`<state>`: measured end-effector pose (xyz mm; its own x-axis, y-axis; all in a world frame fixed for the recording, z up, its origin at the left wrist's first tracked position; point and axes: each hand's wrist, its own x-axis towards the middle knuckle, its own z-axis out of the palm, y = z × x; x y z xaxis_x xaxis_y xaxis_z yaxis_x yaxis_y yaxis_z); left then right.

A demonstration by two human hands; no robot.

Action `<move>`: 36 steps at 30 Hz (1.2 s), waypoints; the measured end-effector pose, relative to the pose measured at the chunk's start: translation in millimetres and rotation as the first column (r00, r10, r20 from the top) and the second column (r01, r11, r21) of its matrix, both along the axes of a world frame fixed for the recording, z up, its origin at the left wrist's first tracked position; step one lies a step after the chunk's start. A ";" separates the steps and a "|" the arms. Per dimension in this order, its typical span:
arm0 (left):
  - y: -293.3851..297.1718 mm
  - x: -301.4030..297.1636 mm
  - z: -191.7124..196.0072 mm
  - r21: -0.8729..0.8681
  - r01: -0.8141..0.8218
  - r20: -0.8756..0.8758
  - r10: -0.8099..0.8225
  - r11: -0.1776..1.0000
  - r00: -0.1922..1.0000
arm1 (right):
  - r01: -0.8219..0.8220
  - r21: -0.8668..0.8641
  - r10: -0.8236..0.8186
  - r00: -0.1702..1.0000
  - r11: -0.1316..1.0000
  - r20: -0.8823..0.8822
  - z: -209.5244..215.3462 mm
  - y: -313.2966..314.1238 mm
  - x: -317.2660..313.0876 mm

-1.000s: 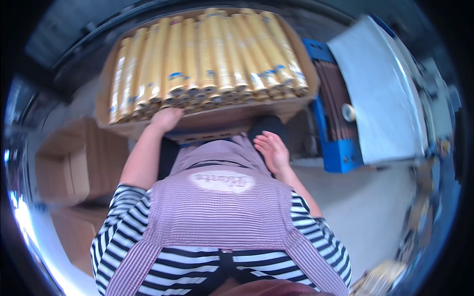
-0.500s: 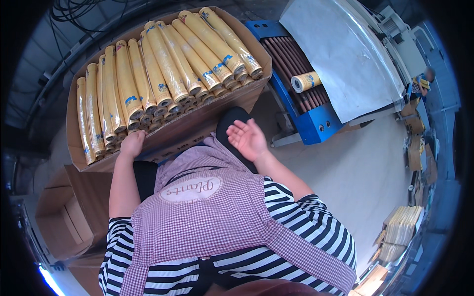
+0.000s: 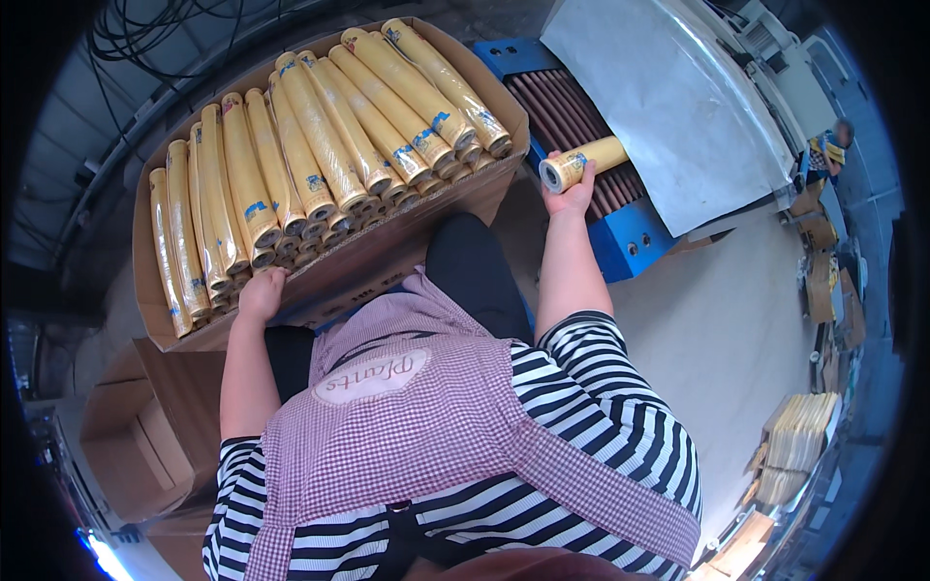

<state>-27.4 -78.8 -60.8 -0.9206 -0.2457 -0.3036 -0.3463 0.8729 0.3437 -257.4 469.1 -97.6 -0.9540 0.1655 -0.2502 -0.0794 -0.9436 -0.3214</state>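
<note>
My right hand is wrapped round the near end of a yellow wrapped roll, which sticks out from under a silvery sheet cover onto a conveyor of dark rollers. The round core opening of that roll faces me. At the near rim of a big cardboard carton, my left hand is closed on the edge. Inside the carton lie many yellow rolls in clear film, side by side and stacked in layers, their ends toward me.
The conveyor has a blue metal frame and a silvery cover. An open cardboard box stands at lower left. Flat stacked cartons are at the right. Another person is at the far right. Dark cables hang at upper left.
My right hand has reached up and right from above my lap and taken hold of the roll, which now sticks out further to the left. My left hand stays at the carton's rim.
</note>
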 end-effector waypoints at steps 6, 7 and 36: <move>-2.6 13.7 -4.3 0.015 -0.013 -0.016 0.013 1.000 1.000 | -0.204 0.119 0.190 0.974 0.972 0.124 54.1 -65.6 126.0; -3.8 14.6 -6.4 0.035 -0.003 -0.024 0.004 0.999 1.000 | -0.340 0.135 0.322 0.936 0.931 0.142 57.6 -68.7 166.8; 41.7 -96.7 122.9 0.928 0.371 -0.216 0.787 -0.019 0.578 | -0.638 0.214 0.620 0.769 0.739 0.152 43.2 -111.3 215.6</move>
<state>-124.1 -37.0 62.1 -0.8441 -0.5325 0.0623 0.3736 -0.5008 0.7808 -41.8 357.8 -54.4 -0.8448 -0.4038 -0.3510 0.5346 -0.6626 -0.5246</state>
